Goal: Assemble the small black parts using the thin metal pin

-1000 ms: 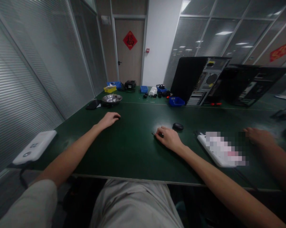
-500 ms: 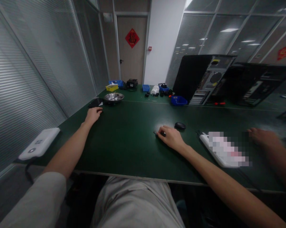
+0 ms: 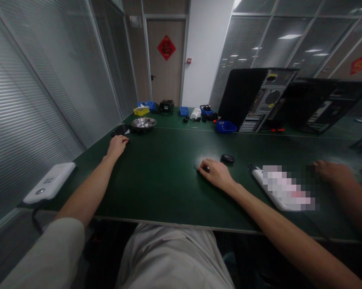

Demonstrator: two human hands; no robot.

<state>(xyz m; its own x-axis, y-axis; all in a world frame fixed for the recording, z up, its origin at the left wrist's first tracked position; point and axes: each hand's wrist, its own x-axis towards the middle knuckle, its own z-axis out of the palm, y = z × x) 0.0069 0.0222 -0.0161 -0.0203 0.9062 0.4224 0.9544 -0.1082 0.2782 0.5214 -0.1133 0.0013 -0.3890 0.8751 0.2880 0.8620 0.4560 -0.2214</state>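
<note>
My left hand (image 3: 117, 146) rests on the green table (image 3: 156, 176) at the left. Its fingers are curled together, and a small dark spot shows at their tips, too small to name. Just beyond it lie a flat black item (image 3: 120, 130) and a shiny metal bowl (image 3: 144, 123) with small pieces inside. Low over the table, or resting on it, my right hand (image 3: 218, 173) is closed on a small dark object (image 3: 206, 169) whose thin tip points left. A rounded black object (image 3: 228, 158), shaped like a computer mouse, lies just past that hand.
At left is a white device (image 3: 50, 182); at right a white, partly pixelated one (image 3: 267, 188), beside another person's hand (image 3: 334, 172). Along the back stand a blue tray (image 3: 225, 127), a yellow tray (image 3: 141, 111), a black box (image 3: 166, 105) and a computer tower (image 3: 243, 96).
Both hands keep their places and their closed grips. The view has shifted very slightly; nothing on the table has visibly moved.
</note>
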